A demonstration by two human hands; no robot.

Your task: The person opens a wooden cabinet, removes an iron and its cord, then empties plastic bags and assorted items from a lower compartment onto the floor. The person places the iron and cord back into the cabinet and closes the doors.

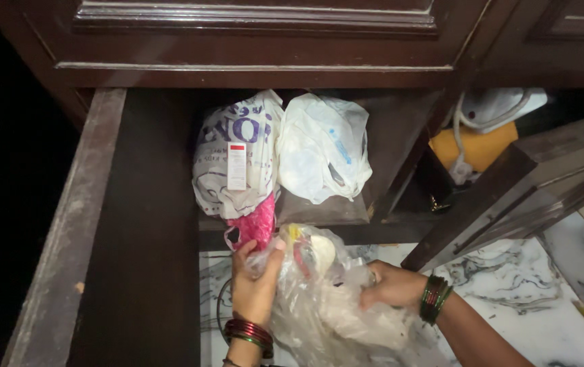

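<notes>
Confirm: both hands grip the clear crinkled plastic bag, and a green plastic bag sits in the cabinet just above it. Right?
Not quite. The head view shows both hands, left hand and right hand, on the clear crinkled plastic bag, but the bag just above it is a pink plastic bag, not green.

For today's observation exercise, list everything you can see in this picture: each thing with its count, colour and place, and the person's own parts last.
Clear plastic bag: one, see-through, items inside, low centre, held by both hands.
Printed plastic bag: one, white with purple print, cabinet shelf, left.
Small box: one, white with red band, lying on the printed bag.
Plain plastic bag: one, white, shelf, right of the printed bag.
Pink bag: one, pink, at the shelf's front edge.
Cabinet door: one, dark brown wood, swung open, left.
Yellow thing: one, yellow, right compartment, with a white cord.
Marble floor: white, grey-veined, lower right.
Bangles: green and red, both wrists.
Left hand: grips the bag's top.
Right hand: grips the bag's side.
</notes>
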